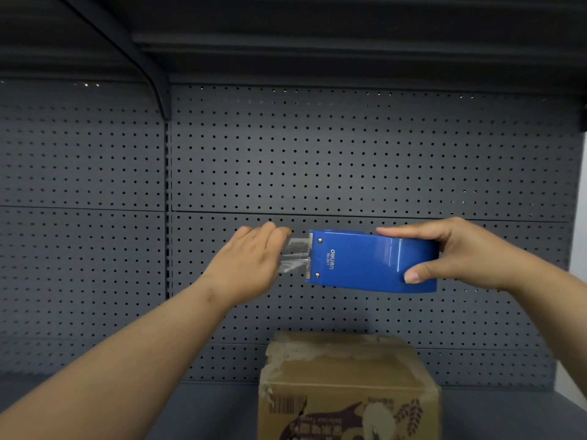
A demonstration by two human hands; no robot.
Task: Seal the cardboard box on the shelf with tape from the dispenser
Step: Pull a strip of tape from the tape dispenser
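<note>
Right hand (460,252) wrapping rear of blue dispenser (371,262), thumb under, fingers over top, holding it midair before pegboard (349,154)

Left hand (251,265) at dispenser's 9 o'clock, fingertips pinching free end of clear tape (293,255) near cutting teeth

Tape looking thin, limp, sticky; likely folding on itself, so gripping by end only, keeping taut

Cardboard box (346,385) sitting on shelf (206,408) at 6 o'clock, flaps down, top worn; looking light, stiff enough for pressing

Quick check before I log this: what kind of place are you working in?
Probably a shop or stockroom bay with retail-style shelving. The back wall is dark grey perforated pegboard panel, a shelf bracket carries an upper shelf, and a worn cardboard box sits on the shelf below.
</note>
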